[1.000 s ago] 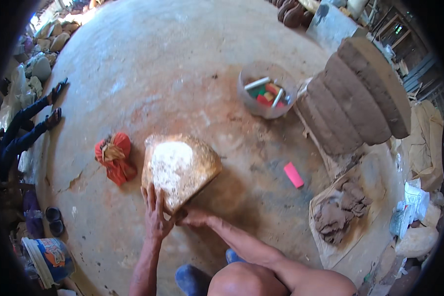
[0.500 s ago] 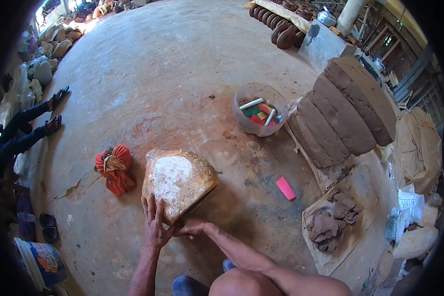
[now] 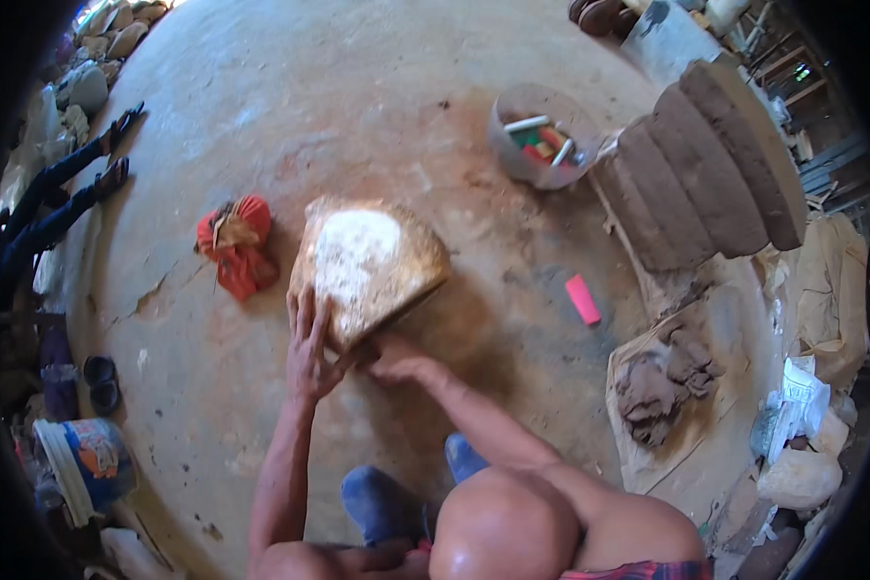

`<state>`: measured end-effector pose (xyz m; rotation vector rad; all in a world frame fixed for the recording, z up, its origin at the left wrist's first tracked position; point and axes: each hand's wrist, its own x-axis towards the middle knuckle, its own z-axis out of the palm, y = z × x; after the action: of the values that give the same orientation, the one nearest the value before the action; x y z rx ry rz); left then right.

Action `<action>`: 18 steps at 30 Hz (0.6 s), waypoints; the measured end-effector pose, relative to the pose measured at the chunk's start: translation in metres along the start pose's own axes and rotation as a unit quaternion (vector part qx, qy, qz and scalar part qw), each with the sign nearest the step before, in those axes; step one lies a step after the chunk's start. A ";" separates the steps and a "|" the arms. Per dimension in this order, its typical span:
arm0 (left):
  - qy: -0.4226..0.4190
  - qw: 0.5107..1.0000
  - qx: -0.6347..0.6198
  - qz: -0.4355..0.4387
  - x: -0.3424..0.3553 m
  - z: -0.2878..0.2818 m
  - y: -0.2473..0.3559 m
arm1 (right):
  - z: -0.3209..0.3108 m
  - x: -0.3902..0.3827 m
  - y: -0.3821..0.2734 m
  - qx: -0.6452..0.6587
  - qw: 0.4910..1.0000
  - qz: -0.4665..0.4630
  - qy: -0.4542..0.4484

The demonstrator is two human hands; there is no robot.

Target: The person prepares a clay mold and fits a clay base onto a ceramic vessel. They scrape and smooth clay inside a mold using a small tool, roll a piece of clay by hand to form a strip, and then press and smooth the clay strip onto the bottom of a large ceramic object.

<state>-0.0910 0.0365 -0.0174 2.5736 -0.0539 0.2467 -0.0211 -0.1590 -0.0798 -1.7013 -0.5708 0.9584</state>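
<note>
A heavy-looking tan block (image 3: pixel 411 256) with a rough, rounded surface and a white powdery patch on top stands on the floor in front of me. I cannot make out its exact kind. My left hand (image 3: pixel 311 338) lies against its near left side, fingers stretched over the surface and slightly apart. At the block's near lower edge is my right hand (image 3: pixel 396 358). Its fingers reach in at that dark edge, close to my left hand, and are mostly hidden and blurred. To the left of the block sits a tied red cloth bundle (image 3: pixel 246 271).
A translucent tub (image 3: pixel 512 159) holds colored pieces and white sticks. Right of it stand stacked clay slabs (image 3: pixel 686 184), with a clay lump (image 3: pixel 657 391) on a sheet nearer me. A pink strip (image 3: pixel 582 300) lies between. At left are a bucket (image 3: pixel 106 464) and another person's legs (image 3: pixel 58 208).
The whole view has shifted, so the floor items sit higher in the picture and my knees show more. My right hand has moved further in at the block's lower edge. My left hand stays on the block.
</note>
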 end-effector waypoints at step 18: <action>0.036 0.988 -0.124 -0.088 -0.070 0.038 0.018 | -0.102 0.035 -0.061 -0.282 0.879 -0.132 0.361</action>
<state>-0.1550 0.0007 -0.0530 2.3031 0.1586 0.2505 0.0877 -0.1689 -0.0210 -2.2433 -0.5737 -0.1038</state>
